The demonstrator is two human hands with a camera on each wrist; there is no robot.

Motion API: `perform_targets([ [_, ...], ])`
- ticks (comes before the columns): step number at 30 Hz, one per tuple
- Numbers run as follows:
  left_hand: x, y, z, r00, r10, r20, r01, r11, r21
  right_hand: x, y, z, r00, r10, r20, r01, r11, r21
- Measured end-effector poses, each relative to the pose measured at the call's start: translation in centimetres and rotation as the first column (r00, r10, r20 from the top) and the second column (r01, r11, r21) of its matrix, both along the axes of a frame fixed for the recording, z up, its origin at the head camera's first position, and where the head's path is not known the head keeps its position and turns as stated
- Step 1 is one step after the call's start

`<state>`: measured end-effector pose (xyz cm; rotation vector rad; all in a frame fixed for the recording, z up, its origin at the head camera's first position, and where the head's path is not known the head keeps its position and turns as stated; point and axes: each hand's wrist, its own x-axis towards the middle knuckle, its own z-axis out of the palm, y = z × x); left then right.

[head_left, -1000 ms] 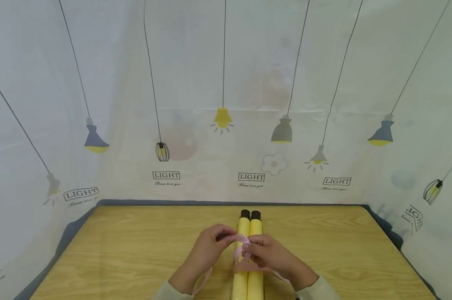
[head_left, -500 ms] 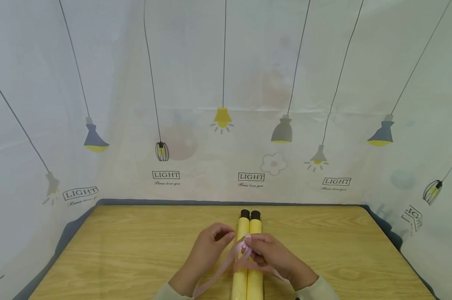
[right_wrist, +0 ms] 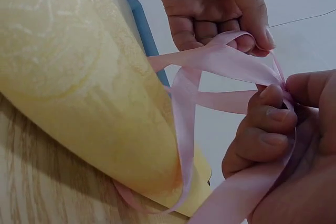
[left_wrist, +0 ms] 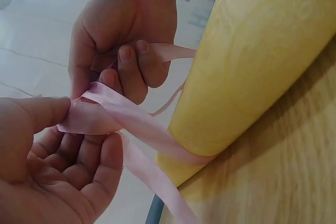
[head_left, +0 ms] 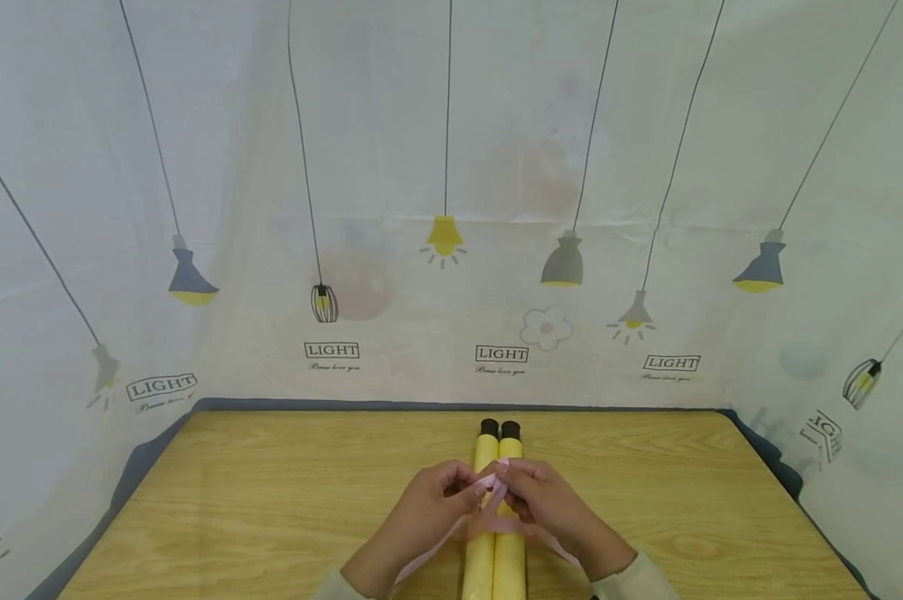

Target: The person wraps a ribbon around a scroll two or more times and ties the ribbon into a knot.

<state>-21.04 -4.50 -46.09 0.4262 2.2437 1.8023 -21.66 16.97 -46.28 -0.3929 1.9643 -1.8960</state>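
Two yellow rolls (head_left: pixel 478 557) with black end caps (head_left: pixel 490 427) lie side by side, pointing away from me. A pink ribbon (left_wrist: pixel 142 121) passes round them and rises into both hands. My left hand (head_left: pixel 432 517) pinches a flat stretch of ribbon between thumb and fingers, left of the rolls. My right hand (head_left: pixel 552 508) pinches the ribbon where it gathers, above the rolls, thumb and fingertips meeting at the left hand's fingertips. In the right wrist view a loose ribbon length (right_wrist: pixel 236 195) runs through the curled fingers of the right hand. Another tail hangs below the left hand.
The wood-grain table (head_left: pixel 271 492) reaches to a dark blue edge strip (head_left: pixel 346 406) at the back. Behind and on both sides hangs a pale cloth (head_left: pixel 391 125) printed with lamps and lettering.
My left hand let go of a ribbon loop half a second ago, with the strand dropping left; now it has moved right and pinches the ribbon beside the right hand. The right hand has risen slightly.
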Motion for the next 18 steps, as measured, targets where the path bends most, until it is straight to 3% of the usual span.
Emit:
perform_targets([
  [4, 0.0, 0.0, -0.3, 0.999, -0.015, 0.035, 0.010, 0.989, 0.149, -0.1, 0.1, 0.0, 0.999, -0.043, -0.034, 0.044, 0.998, 0.036],
  [9, 0.0, -0.3, -0.3, 0.991, -0.084, 0.108, 0.044, 0.944, 0.327, 0.0, 0.4, -0.3, 0.996, -0.081, -0.028, 0.083, 0.994, 0.069],
  [13, 0.0, -0.5, 0.1, 0.985, -0.078, 0.151, 0.016, 0.928, 0.372, 0.2, 0.8, -0.3, 0.996, -0.087, -0.037, 0.089, 0.995, 0.041],
  [18, -0.3, -0.8, 0.4, 0.989, -0.032, 0.147, -0.027, 0.923, 0.384, 0.6, 1.2, -0.3, 0.992, -0.118, -0.035, 0.119, 0.992, 0.030],
])
